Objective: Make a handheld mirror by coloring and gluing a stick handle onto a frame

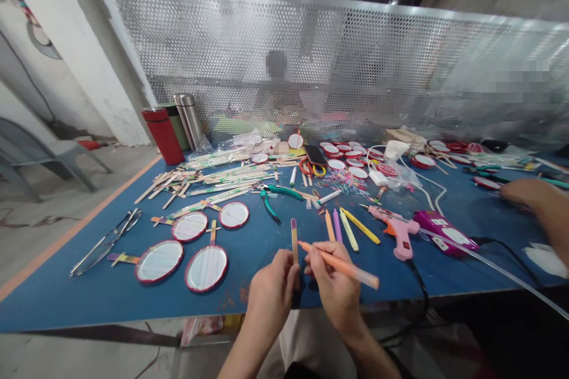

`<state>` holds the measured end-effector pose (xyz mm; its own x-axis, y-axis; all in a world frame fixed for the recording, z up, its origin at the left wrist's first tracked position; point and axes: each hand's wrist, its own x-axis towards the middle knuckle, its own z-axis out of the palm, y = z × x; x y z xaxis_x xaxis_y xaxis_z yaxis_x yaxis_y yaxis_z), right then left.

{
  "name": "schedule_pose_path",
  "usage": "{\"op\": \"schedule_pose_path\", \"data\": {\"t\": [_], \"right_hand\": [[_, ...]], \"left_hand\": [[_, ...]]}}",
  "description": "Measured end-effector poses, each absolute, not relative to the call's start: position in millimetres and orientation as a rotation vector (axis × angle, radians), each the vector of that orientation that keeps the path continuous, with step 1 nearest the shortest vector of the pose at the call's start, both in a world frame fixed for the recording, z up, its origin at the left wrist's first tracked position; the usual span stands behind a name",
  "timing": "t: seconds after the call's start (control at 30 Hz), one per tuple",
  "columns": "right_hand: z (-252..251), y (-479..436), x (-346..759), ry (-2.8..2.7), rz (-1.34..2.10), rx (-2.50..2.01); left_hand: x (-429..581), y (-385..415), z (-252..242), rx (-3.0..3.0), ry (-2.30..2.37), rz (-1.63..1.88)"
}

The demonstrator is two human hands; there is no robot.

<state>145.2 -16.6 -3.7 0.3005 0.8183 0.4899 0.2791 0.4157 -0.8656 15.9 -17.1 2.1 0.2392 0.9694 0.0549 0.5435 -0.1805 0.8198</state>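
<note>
Fingers [284,266] of the left hand [271,290] clench an upright craft stick [294,242] above the blue bench [89,302]. The right hand [333,287] grips an orange marker [342,264], its tip just beside the stick, with a pink glue gun [393,228] nearby.

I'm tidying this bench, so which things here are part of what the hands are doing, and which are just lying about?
In the hands: left hand gripping a craft stick; right hand gripping an orange marker.

Lying about: yellow marker, pink glue gun, green-handled pliers, red-rimmed discs on sticks, steel flask.
</note>
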Motion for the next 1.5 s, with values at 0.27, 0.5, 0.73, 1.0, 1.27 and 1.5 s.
{"op": "schedule_pose_path", "data": {"t": [0.27, 0.5, 0.73, 1.0, 1.27, 1.5], "right_hand": [[-2.5, -18.8, 144.8, -1.305, 0.384, -1.097], [2.1, -14.4, 147.6, -1.386, 0.402, -1.159], [1.8, -13.0, 149.9, -1.416, 0.548, -1.164], [-4.2, -16.2, 149.8, -1.357, 0.607, -1.145], [-15.9, -28.8, 154.5, -1.316, 0.528, -1.063], [-12.7, -33.5, 153.5, -1.336, 0.511, -1.003]], "left_hand": [[15.2, -15.4, -1.7, 1.811, 1.377, 0.824], [15.9, -17.4, -1.8, 1.703, 1.362, 0.879], [16.4, -14.4, -1.7, 1.591, 1.307, 0.923], [17.8, -15.0, -2.6, 1.656, 1.364, 0.894], [17.6, -16.5, 0.2, 1.694, 1.358, 0.876], [18.0, -16.1, -1.6, 1.695, 1.365, 0.862]]}}
